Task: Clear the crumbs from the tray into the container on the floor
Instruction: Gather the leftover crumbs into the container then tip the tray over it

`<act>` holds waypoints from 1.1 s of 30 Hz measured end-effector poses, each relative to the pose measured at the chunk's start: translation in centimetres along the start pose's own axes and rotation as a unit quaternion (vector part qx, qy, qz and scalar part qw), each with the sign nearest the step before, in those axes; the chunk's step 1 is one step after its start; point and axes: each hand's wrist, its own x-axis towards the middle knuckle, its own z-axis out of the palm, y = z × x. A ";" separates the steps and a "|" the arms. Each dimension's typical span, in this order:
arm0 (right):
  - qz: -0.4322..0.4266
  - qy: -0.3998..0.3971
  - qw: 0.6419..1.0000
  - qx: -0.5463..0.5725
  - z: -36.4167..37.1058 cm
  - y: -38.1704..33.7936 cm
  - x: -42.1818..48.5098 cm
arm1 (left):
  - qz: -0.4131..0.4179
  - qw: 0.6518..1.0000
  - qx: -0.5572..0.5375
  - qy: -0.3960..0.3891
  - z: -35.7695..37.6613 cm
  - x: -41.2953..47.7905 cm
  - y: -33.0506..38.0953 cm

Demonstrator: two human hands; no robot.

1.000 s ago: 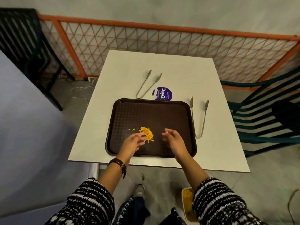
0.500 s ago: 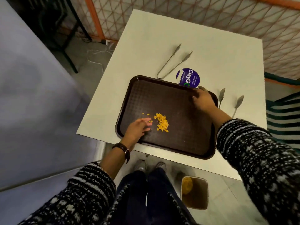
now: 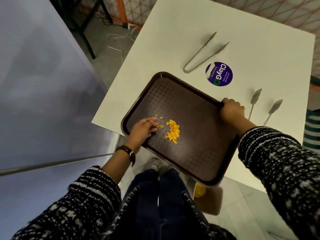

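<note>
Right hand [image 3: 231, 110] grips the brown tray's [image 3: 199, 135] far corner; left hand [image 3: 142, 129], open and empty, rests beside yellow crumbs [image 3: 172, 130].
Round purple label [image 3: 219, 74] reads "ClayGo"; smaller print illegible. Floor container [image 3: 210, 200] partly hidden under the tray.

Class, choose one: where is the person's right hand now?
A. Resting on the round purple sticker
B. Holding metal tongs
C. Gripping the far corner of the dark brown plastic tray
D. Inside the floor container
C: the right hand is closed over the rim of the dark brown plastic tray at its far corner.
</note>
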 end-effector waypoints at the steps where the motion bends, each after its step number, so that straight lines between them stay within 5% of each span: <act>1: 0.001 0.000 1.000 0.023 0.6 0.1 -1.0 | 0.002 1.000 0.003 0.004 -0.6 0.1 -0.2; 7: 0.026 0.031 0.989 0.143 4.0 0.1 -8.7 | 0.004 1.000 0.015 0.011 -4.3 0.4 -1.6; 17: 0.136 0.055 0.915 0.375 8.2 1.4 -21.5 | 0.049 0.999 0.022 -0.003 -2.7 -1.9 -3.6; 30: 0.314 0.149 0.822 0.452 14.2 14.7 -43.5 | 0.342 0.928 0.148 0.014 8.9 -15.3 -14.4; 33: 0.367 0.163 0.790 0.464 15.8 18.1 -49.7 | 0.310 0.936 0.170 0.001 12.1 -19.4 -19.9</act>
